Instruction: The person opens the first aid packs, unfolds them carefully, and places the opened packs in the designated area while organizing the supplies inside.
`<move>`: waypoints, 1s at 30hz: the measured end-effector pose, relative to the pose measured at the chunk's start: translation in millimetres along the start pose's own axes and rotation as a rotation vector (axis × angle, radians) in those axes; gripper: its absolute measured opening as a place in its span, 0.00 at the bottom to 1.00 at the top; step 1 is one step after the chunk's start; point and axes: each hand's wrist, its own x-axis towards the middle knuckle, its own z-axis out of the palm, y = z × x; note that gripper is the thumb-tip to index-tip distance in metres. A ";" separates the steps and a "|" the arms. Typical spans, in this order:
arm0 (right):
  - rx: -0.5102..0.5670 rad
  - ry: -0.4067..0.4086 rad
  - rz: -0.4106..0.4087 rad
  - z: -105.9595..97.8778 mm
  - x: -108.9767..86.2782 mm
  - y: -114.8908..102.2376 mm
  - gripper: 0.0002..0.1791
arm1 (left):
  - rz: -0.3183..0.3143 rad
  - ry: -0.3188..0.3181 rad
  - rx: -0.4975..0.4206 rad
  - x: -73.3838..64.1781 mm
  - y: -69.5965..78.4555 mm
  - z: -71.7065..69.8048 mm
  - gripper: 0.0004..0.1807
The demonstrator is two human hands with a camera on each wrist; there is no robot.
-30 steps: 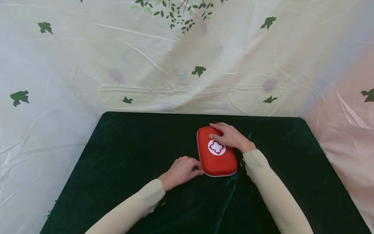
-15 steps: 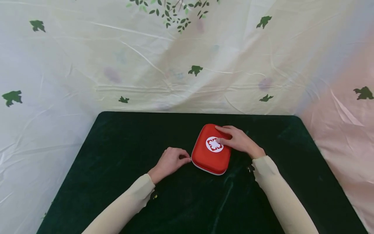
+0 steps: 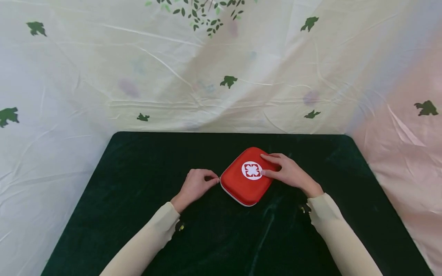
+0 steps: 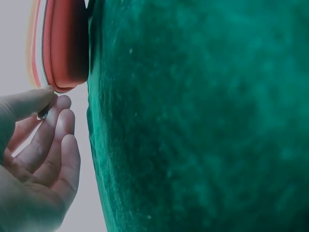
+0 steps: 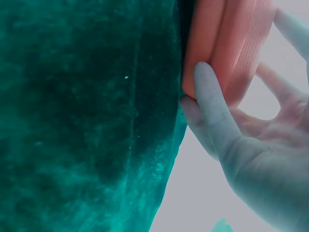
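A red zip-up first-aid case point(image 3: 238, 188) with a white round emblem lies turned at an angle on the dark green cloth. At its left corner my left hand point(image 3: 197, 186) pinches the zipper pull point(image 4: 43, 113) between thumb and index finger; the other fingers curl loosely below. The pale zipper point(image 4: 42, 46) runs along the case's side in the left wrist view. My right hand point(image 3: 289, 171) holds the case at its right side, with fingertips over the top. In the right wrist view, other fingers point(image 5: 207, 87) press against the side wall.
The green velvet cloth point(image 3: 145, 153) covers the table, with a crease in front of the case. A pale curtain point(image 3: 172, 76) printed with leaves and birds hangs behind the table's far edge and along both sides.
The case has turned clockwise, from nearly upright to diagonal. My left hand has moved left and away from me with the zipper pull. My right hand has shifted to the right with the case.
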 end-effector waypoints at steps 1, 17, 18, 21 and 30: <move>0.006 0.001 0.003 0.6 -2.2 0.3 0.41 | -0.006 0.009 -0.006 0.6 -0.3 -0.9 0.05; -0.047 0.033 -0.005 17.3 -36.6 -5.1 0.51 | -0.046 0.076 0.006 20.9 -3.8 -7.5 0.06; -0.056 0.039 0.004 18.5 -38.3 -5.5 0.51 | -0.044 0.075 0.010 22.9 -3.6 -7.6 0.06; -0.085 0.054 0.037 22.5 -43.3 -7.5 0.52 | -0.037 0.071 0.034 29.0 -2.8 -7.7 0.06; -0.168 0.116 0.091 34.6 -53.8 -12.8 0.52 | -0.043 0.031 0.087 47.2 -1.0 -8.5 0.08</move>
